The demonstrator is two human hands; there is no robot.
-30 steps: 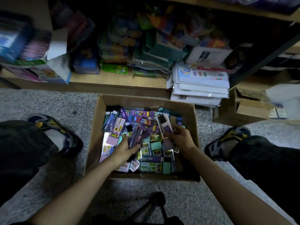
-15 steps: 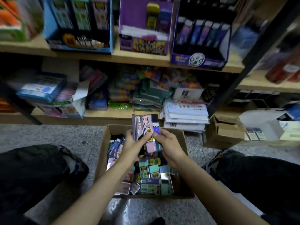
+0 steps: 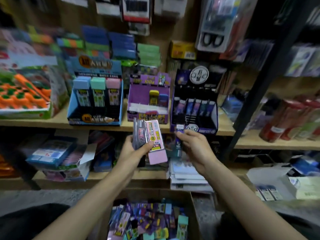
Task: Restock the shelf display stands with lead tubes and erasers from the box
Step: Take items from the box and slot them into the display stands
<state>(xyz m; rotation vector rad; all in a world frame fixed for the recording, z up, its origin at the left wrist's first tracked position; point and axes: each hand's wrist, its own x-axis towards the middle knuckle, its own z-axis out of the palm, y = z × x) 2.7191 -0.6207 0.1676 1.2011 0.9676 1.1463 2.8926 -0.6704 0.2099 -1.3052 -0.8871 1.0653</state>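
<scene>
My left hand [image 3: 134,152] grips a fanned stack of packs [image 3: 149,137], a pink eraser pack in front and dark lead tube packs behind. My right hand [image 3: 194,146] pinches a single dark blue lead tube [image 3: 178,144], held upright just below the black display stand [image 3: 194,108]. On the shelf stand three displays: a blue one [image 3: 94,101] with blue, green and pink erasers, a purple one [image 3: 148,103] and the black one with tube slots. The cardboard box [image 3: 152,219] of mixed packs sits on the floor below my arms.
A tray of orange carrot-shaped items [image 3: 24,96] sits at the left of the shelf [image 3: 60,121]. Lower shelf holds stacked packs and paper pads [image 3: 187,175]. A dark upright post [image 3: 259,94] stands at the right, with red items [image 3: 290,122] beyond. Hanging blister packs [image 3: 214,23] are above.
Both hands lifted out of the box and up to shelf height. My right hand has separated one lead tube from the stack that my left hand keeps. The view tilted upward.
</scene>
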